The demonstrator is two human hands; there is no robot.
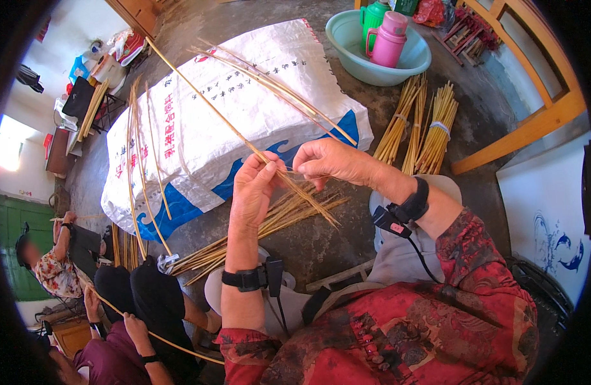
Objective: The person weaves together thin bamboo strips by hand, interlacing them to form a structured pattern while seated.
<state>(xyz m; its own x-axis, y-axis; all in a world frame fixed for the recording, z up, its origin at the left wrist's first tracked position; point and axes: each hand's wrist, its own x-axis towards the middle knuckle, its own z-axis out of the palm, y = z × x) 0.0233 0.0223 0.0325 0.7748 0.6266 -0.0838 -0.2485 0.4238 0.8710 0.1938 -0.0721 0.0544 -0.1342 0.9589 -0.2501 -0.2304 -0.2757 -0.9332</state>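
Note:
My left hand (252,186) is closed around a long, thin dry stalk (202,96), gripping it between thumb and fingers. The stalk runs from the upper left down past my hand toward a frayed lower end. Close beside it, my right hand (327,160) has thumb and fingers pinched together; whatever they hold is too fine to make out. Beneath my hands lies a loose pile of stalks (263,234) on the dark floor. A white woven sack (212,122) with blue wave print spreads out beyond, with several single stalks (279,86) lying across it.
Tied stalk bundles (436,128) lie at the right, below a pale blue basin (347,58) holding a pink flask (388,42) and a green one. A wooden frame (520,138) stands at far right. Two other people sit at the left; the nearer one holds a long stalk (173,343).

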